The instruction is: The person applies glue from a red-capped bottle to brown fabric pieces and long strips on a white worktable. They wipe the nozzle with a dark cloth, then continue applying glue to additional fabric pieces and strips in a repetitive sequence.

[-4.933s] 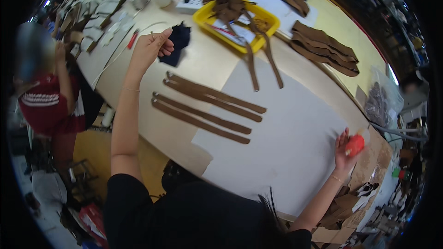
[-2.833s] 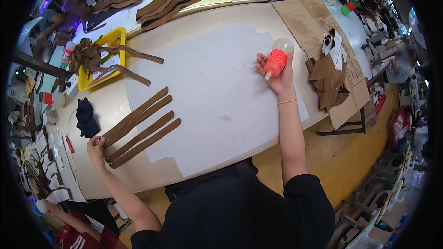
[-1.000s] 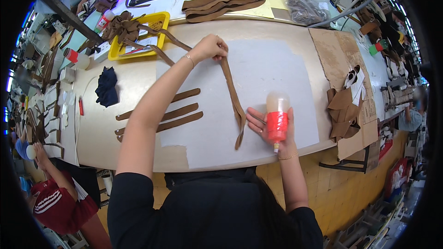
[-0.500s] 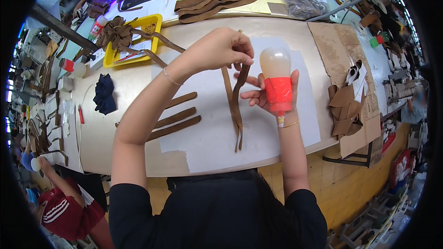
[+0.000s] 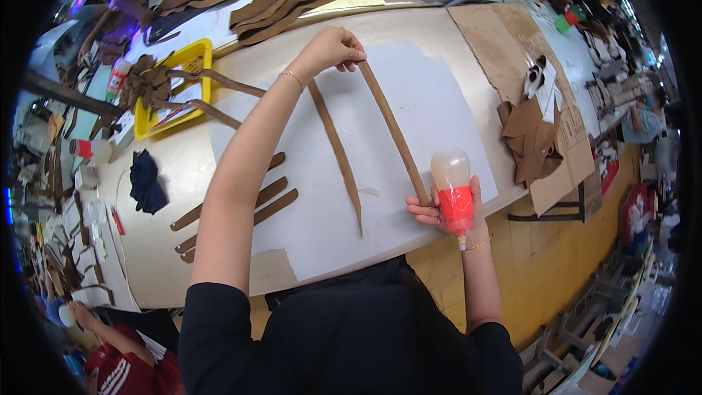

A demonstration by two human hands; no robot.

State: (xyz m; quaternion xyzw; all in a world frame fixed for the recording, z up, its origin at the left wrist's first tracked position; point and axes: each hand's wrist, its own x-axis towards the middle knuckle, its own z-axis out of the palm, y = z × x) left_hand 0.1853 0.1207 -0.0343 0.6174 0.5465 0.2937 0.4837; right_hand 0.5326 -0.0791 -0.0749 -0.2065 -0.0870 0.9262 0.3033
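Note:
My left hand [image 5: 336, 50] pinches the upper end of a long, narrow brown strip [image 5: 393, 128]. The strip runs taut and slanting down to my right hand [image 5: 429, 213], whose fingers hold its lower end. That same hand grips a translucent squeeze bottle [image 5: 456, 205] with a red band, bulb up and nozzle down. A second brown strip [image 5: 336, 148] lies flat on the white paper [image 5: 431, 91] beneath my hands. Several shorter brown strips [image 5: 276, 206] rest to the left, partly hidden under my left forearm.
A yellow tray [image 5: 206, 91] with brown strips and papers stands at the left, near a dark blue cloth bundle [image 5: 148, 183]. Brown pieces [image 5: 532, 143] lie on cardboard [image 5: 497, 51] at the right. Folded brown bands [image 5: 292, 4] lie beyond. A co-worker in red [image 5: 135, 355] is lower left.
My hands have moved apart, the left up and leftward, the right down toward the table's near edge with the bottle. One strip now stretches between them; the other lies on the paper.

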